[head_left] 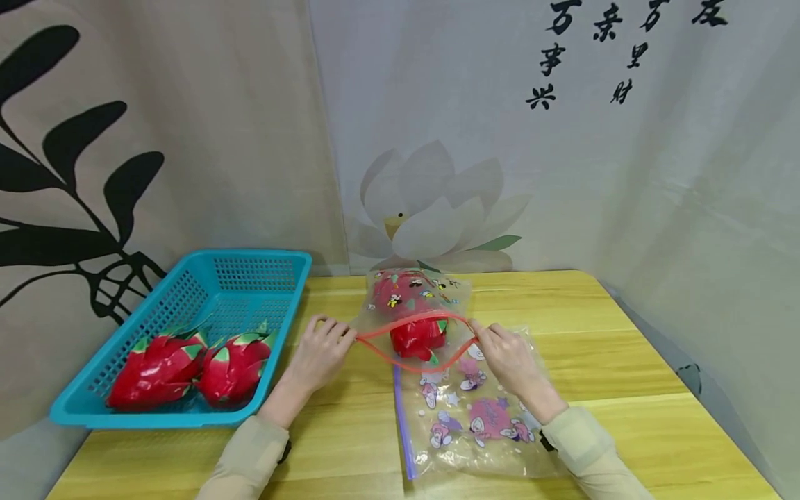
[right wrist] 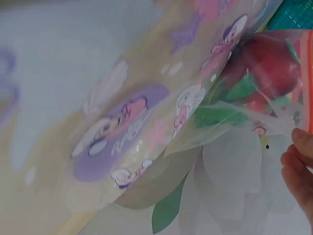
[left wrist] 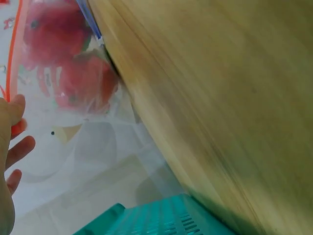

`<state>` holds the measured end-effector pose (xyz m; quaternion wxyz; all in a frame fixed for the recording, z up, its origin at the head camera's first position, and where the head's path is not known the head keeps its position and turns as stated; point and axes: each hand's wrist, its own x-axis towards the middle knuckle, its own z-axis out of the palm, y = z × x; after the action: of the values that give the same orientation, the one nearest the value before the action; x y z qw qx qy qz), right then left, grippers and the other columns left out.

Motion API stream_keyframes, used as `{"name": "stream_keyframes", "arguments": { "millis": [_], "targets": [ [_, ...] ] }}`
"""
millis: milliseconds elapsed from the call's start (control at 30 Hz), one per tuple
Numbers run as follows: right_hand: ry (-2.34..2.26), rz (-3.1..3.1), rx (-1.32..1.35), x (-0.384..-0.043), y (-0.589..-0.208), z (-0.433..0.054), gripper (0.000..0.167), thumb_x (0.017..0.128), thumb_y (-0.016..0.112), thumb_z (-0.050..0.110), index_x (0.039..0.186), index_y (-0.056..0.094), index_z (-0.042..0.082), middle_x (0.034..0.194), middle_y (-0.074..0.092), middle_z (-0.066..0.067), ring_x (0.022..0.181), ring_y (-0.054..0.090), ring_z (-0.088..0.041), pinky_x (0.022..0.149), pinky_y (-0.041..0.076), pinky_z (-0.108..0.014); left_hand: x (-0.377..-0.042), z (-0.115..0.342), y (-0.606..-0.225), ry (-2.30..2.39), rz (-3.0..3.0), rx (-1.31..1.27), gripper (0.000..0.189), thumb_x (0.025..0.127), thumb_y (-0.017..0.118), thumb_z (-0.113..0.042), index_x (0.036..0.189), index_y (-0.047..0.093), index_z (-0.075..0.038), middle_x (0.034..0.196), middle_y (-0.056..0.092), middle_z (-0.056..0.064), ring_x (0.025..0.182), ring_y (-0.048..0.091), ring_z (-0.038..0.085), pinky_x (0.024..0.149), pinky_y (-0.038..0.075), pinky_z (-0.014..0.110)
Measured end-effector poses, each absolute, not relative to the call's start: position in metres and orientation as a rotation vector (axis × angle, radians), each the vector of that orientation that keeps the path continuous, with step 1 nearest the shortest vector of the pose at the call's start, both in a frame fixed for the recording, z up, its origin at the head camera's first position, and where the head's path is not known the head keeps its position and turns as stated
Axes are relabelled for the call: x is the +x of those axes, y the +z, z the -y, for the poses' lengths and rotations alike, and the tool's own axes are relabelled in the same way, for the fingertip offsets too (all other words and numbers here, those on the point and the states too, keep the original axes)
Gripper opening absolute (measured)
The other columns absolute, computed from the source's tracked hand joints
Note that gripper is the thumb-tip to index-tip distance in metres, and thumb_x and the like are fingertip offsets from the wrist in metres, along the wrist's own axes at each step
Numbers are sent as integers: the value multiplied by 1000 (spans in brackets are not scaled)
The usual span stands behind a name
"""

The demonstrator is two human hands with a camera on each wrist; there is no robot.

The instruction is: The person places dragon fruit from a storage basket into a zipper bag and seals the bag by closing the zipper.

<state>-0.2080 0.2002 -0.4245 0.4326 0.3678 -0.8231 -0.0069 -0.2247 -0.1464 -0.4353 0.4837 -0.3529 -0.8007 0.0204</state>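
A clear zip bag with an orange zip strip (head_left: 381, 328) lies toward the back of the table, its mouth spread toward me. My left hand (head_left: 321, 351) pinches the left end of the strip; my right hand (head_left: 509, 357) pinches the right end. Inside sit two red dragon fruits with green tips: one near the mouth (head_left: 417, 339), the other deeper, behind the printed film. In the left wrist view the bagged dragon fruits (left wrist: 83, 83) show hazily through the plastic. Under my right forearm lies a flat zip bag (head_left: 450, 423) with a purple strip and pink cartoon prints.
At the left stands a turquoise plastic basket (head_left: 290, 292) holding two more dragon fruits (head_left: 159, 371), close beside my left forearm. The wooden table (head_left: 637, 389) reaches back to a hanging cloth (head_left: 437, 90) printed with a lotus and dark characters.
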Motion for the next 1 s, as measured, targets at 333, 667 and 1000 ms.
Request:
{"name": "stream_keyframes", "arguments": {
  "millis": [333,667,1000],
  "targets": [
    [-54,1891,978,-218,-419,-204,32,98,40,-1,109,68,6,73,68,-7,60,61,-19,47,52,-27,-228,148,-432,12,1890,-761,42,103,32,-15,80,66,-6,74,68,9,67,64,27,68,52,43],
    [-67,1849,976,-228,-415,-215,34,99,39,5,93,73,5,75,69,-10,60,60,-20,46,52,-26,-229,148,-430,-10,1915,-685,2,84,66,-6,83,65,-6,75,68,12,67,63,30,70,52,46],
    [20,1968,875,-240,-409,-225,9,76,68,-2,83,72,3,72,68,-11,62,61,-23,46,52,-29,-230,143,-426,18,1914,-723,11,76,72,-1,81,64,-7,74,67,11,66,65,28,68,53,44]
  ]
}}
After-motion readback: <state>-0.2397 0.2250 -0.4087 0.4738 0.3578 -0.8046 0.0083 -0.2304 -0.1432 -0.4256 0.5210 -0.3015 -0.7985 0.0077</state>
